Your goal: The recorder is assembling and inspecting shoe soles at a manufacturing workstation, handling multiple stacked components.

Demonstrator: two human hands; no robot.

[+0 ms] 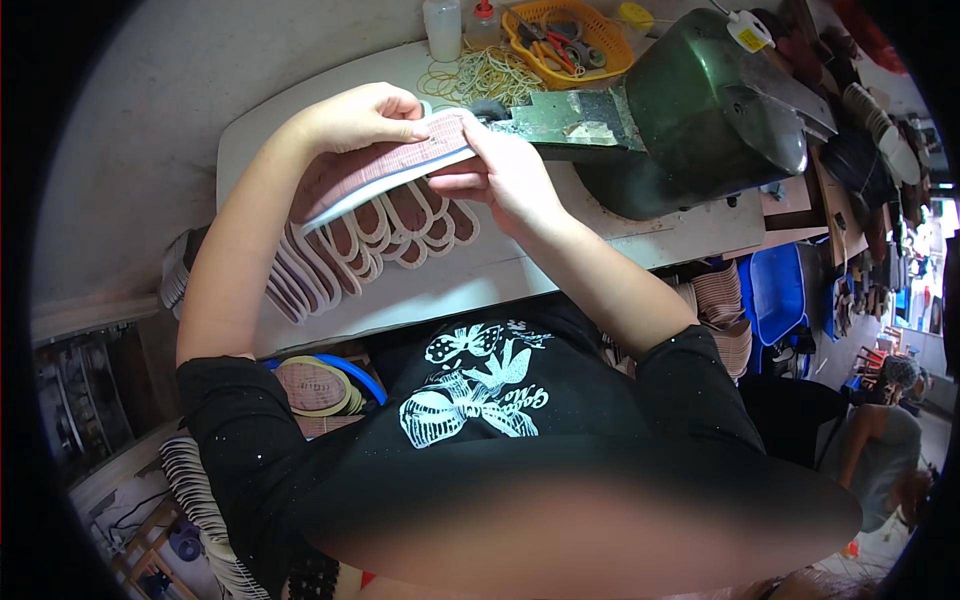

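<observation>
Both hands hold a long shoe insole (385,168) with a pinkish, fine-patterned face and a white edge with a blue line. My left hand (365,115) grips its far side, thumb lying on the face and the other fingers partly hidden. At the right end, my right hand (510,175) pinches it with the thumb above and fingers bent below. That end is close to the working head of a green machine (560,125). Below the held piece, a row of overlapping insoles (345,255) with white rims lies on the white table.
The machine's large dark green body (690,120) takes up the table's right part. Behind are tangled cords (490,75), a yellow basket (610,40) of tools and a clear bottle (443,30). A blue bin (775,290) stands at right. Another person (880,450) sits farther right.
</observation>
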